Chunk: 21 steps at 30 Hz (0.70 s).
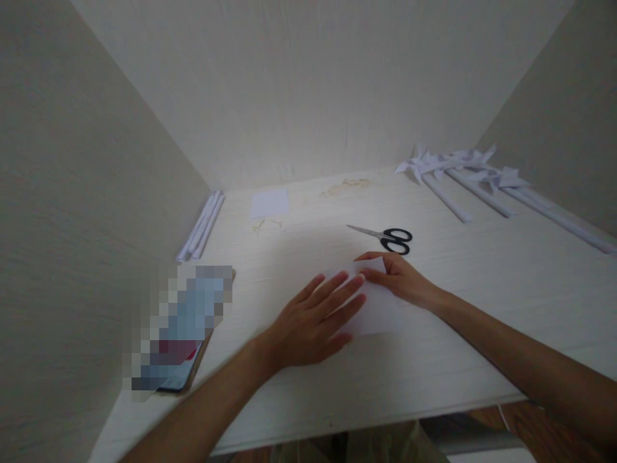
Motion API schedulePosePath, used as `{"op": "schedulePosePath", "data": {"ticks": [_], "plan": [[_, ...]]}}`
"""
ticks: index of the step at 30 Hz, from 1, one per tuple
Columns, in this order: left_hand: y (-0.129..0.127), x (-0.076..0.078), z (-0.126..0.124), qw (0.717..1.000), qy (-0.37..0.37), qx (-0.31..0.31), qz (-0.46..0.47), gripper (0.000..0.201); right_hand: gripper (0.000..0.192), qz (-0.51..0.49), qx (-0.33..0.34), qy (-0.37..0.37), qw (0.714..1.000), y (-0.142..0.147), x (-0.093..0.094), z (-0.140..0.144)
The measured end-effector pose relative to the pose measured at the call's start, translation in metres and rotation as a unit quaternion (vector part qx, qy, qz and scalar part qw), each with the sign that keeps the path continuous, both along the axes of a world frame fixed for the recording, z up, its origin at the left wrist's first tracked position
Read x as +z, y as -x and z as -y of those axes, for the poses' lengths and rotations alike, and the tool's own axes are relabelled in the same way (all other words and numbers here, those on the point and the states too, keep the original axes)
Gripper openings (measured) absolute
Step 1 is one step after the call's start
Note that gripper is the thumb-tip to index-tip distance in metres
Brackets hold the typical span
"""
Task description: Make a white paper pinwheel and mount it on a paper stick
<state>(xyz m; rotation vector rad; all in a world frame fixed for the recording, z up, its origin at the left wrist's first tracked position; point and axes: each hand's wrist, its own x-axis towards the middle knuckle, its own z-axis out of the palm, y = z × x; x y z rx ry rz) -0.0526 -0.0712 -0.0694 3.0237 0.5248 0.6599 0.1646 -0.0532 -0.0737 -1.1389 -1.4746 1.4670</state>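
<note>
A white square sheet of paper (378,308) lies on the table in front of me. Over its left part my left hand (315,321) rests flat, fingers spread. My right hand (398,276) pinches the paper's upper right edge between thumb and fingers, lifting that corner a little. Just beyond my right hand lies a pair of scissors (383,238) with black handles, its blades pointing left.
Paper pinwheels (448,161) on rolled paper sticks (482,193) lie at the back right. Rolled paper tubes (202,225) and another paper square (268,203) are at the back left. A phone (186,347), partly pixelated, leans at the left. Walls enclose the white table (289,411).
</note>
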Motion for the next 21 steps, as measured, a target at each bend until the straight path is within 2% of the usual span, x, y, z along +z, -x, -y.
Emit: {"op": "schedulePosePath", "data": {"ticks": [3, 8, 12, 16, 21], "plan": [[-0.007, 0.001, 0.003, 0.993, 0.06, -0.007, -0.1, 0.066, 0.021, 0.041, -0.018, -0.049, 0.998, -0.001, 0.0, -0.001], [-0.014, 0.003, 0.005, 0.973, 0.145, 0.048, -0.175, 0.07, 0.034, 0.084, -0.017, -0.067, 0.994, 0.0, -0.005, -0.001], [-0.014, 0.002, 0.007, 0.966, 0.16, 0.086, -0.184, 0.069, 0.043, 0.092, 0.0, -0.109, 0.99, 0.002, -0.011, 0.002], [-0.014, 0.001, 0.008, 0.965, 0.157, 0.103, -0.183, 0.071, 0.041, 0.149, 0.011, -0.187, 0.971, 0.003, -0.012, 0.004], [-0.014, 0.003, 0.007, 0.964, 0.152, 0.1, -0.194, 0.07, 0.037, 0.198, -0.021, -0.222, 0.954, 0.002, -0.013, 0.003]]}}
